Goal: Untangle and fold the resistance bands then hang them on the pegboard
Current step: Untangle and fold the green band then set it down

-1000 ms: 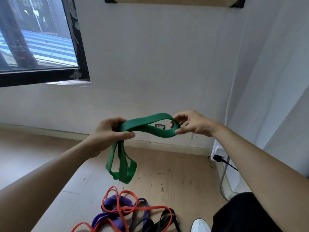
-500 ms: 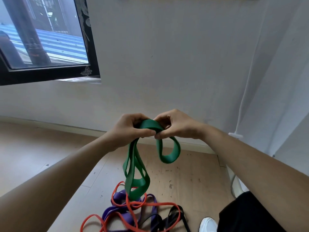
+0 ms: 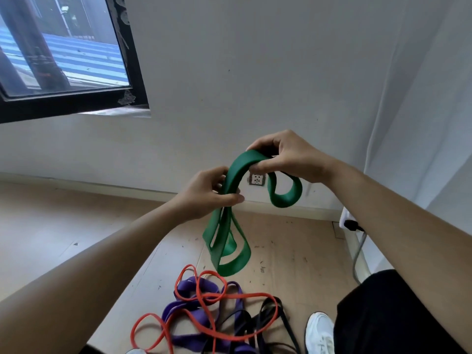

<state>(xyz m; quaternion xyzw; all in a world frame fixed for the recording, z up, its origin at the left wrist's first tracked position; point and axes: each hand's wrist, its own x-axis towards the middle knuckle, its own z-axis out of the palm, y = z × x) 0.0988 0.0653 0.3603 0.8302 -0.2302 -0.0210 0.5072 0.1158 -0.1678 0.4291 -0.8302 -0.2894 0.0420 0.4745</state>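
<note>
- Two hands held the green band (image 3: 233, 175) up in the air in front of the wall (image 3: 255, 72).
- Right hand (image 3: 288, 157) was the higher one. Its fingers (image 3: 265, 165) were curled round the top of the band's arch, and a short loop drooped below that hand.
- Left hand (image 3: 204, 192) sat lower and to the left. Thumb and fingers (image 3: 229, 199) pinched the gathered strands where the arch came down.
- Below the left grip, several loops of the green band hung free over the floor (image 3: 293, 251).
- The lowest loop ended just above the pile. Contact could not be told.
- Red band (image 3: 204, 300), purple band (image 3: 194, 315) and black band (image 3: 255, 320) lay tangled on the floor, beside a white shoe (image 3: 319, 330).
</note>
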